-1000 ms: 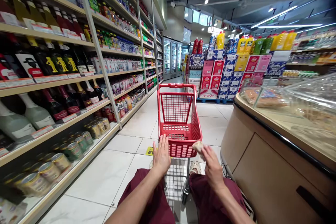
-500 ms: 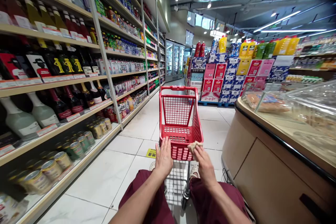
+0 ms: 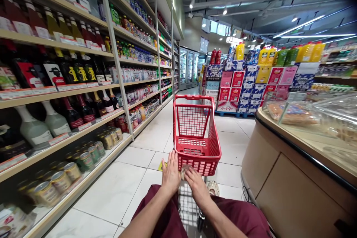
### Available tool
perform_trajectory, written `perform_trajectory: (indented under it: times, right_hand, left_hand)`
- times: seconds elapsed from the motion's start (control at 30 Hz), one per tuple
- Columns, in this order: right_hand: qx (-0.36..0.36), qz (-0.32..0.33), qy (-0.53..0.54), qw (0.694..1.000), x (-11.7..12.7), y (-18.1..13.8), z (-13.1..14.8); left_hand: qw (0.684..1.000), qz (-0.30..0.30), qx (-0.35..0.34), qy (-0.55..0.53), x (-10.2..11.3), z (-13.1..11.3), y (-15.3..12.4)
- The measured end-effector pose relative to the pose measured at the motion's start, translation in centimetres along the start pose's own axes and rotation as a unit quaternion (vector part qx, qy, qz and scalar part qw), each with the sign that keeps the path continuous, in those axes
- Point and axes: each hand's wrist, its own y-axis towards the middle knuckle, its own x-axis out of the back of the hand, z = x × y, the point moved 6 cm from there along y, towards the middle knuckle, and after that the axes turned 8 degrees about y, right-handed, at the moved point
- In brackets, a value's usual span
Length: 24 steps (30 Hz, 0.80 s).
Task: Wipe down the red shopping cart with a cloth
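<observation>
While on 1 cart (image 3: 216, 145), 2 hnds (image 3: 170, 174) (image 3: 195, 183).

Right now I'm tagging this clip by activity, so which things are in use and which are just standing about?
In use: left hand flat on the near rim of the red shopping cart; right hand holding a beige cloth against it.
Standing about: wine bottles, cans on the bottom shelf, stacked drink cartons, curved counter.
</observation>
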Motion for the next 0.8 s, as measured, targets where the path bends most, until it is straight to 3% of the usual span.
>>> perform_trajectory:
  times: [0.2, 0.33, 0.4, 0.53, 0.6, 0.7, 0.8]
  right_hand:
    - [-0.028, -0.047, -0.010, 0.998, 0.7, 3.4, 0.2]
    - [0.015, -0.007, -0.007, 1.000, 0.2, 3.5, 0.6]
    - [0.003, -0.003, -0.008, 1.000, 0.4, 3.3, 0.4]
    - [-0.061, -0.080, -0.032, 0.994, 2.3, 4.8, -1.2]
    - [-0.071, -0.081, -0.044, 0.993, 2.6, 5.0, -2.2]
    - [-0.067, -0.030, -0.051, 0.996, 3.1, 3.2, -4.4]
    - [-0.120, -0.049, -0.077, 0.989, 5.4, 0.1, -7.3]
  left_hand:
    - [0.999, 0.016, 0.044, -0.003, 0.6, 0.9, 0.2]
    - [0.999, 0.003, 0.040, -0.004, 0.8, 1.0, 0.0]
    - [0.999, -0.001, 0.041, -0.004, 0.8, 1.2, 0.0]
    - [1.000, -0.001, 0.027, 0.003, 1.2, 0.4, 0.9]
    - [1.000, 0.005, -0.001, 0.010, 1.4, -0.5, 1.6]
    - [0.998, 0.032, -0.059, 0.017, 1.4, -2.0, 2.1]
    - [0.995, 0.056, -0.082, 0.018, 1.2, -2.7, 2.0]
